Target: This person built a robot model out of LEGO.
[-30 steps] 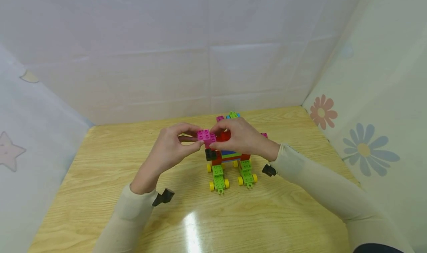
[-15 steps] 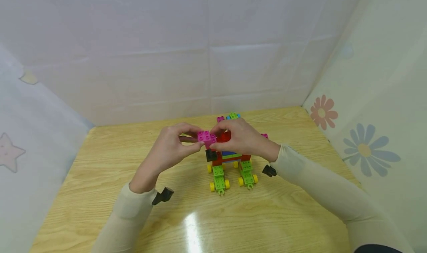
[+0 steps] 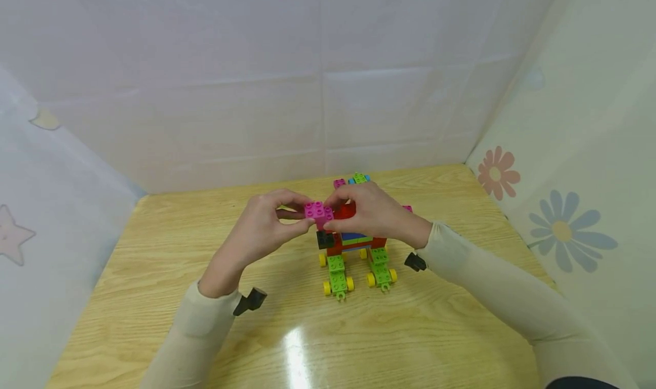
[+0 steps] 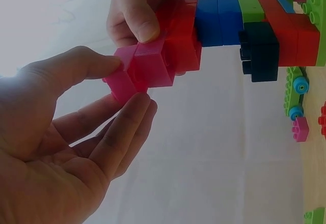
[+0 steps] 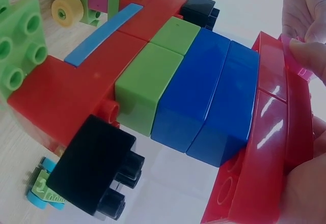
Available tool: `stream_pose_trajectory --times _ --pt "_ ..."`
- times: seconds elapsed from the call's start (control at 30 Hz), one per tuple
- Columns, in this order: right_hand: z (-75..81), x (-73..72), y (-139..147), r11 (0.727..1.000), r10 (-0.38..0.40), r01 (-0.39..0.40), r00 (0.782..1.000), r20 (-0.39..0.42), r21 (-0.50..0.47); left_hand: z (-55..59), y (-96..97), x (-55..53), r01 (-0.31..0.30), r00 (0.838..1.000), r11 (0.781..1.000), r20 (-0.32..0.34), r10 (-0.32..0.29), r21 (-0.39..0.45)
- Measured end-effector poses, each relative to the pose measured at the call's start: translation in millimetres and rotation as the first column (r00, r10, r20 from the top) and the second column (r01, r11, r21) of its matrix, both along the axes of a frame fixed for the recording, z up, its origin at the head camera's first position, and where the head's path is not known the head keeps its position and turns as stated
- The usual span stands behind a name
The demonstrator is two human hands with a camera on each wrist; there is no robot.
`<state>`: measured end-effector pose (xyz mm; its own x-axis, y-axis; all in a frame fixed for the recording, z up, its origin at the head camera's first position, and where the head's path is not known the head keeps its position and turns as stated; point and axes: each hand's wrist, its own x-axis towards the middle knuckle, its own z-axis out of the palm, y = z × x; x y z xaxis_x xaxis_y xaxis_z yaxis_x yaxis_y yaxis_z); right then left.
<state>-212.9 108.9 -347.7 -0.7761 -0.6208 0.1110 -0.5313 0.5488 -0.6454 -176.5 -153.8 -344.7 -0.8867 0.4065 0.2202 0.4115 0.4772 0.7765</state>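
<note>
A model built of toy bricks stands on the table on green wheeled bases (image 3: 336, 272). Its body has red, green and blue bricks (image 5: 201, 89), with a black brick (image 5: 91, 165) jutting from each side. At the top, my left hand (image 3: 256, 224) pinches a pink brick (image 4: 122, 79) between thumb and fingers. That brick sits against a second pink brick (image 4: 154, 63), which adjoins red bricks (image 4: 184, 43). My right hand (image 3: 373, 209) grips the model's top from the other side, its thumb on the second pink brick. Its remaining fingers are partly hidden behind the bricks.
Behind the model lie a loose pink brick (image 4: 300, 129) and a small green piece with blue wheels (image 4: 293, 92). Another pink brick (image 3: 408, 208) shows past the right wrist. A pale curtain wall (image 3: 230, 121) rises at the wooden table's (image 3: 179, 246) back edge.
Both hands keep their hold at the top of the model. The view shifts very slightly; no brick visibly changes place.
</note>
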Motion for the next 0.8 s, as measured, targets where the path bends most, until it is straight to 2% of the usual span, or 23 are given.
stream_pose_trajectory --times 0.3,0.53,0.63,0.8 --pt "1.1 -2.3 2 1.000 0.010 -0.010 1.000 -0.012 0.022 4.2 0.5 -1.0 -0.001 1.000 1.000 0.012 0.001 -0.030" --pt "6.3 -2.7 20 0.998 -0.040 0.038 0.998 0.048 0.042 4.0 2.2 -1.6 -0.011 1.000 0.999 0.027 0.012 -0.032" --pt "8.7 -2.0 31 0.995 -0.079 0.075 0.995 0.065 0.064 5.3 3.4 -2.1 -0.016 1.000 0.998 0.001 0.016 -0.068" --pt "6.3 -1.0 53 0.990 -0.124 0.118 0.989 0.084 0.077 11.4 10.5 -6.3 -0.003 0.998 0.982 -0.057 -0.007 -0.187"
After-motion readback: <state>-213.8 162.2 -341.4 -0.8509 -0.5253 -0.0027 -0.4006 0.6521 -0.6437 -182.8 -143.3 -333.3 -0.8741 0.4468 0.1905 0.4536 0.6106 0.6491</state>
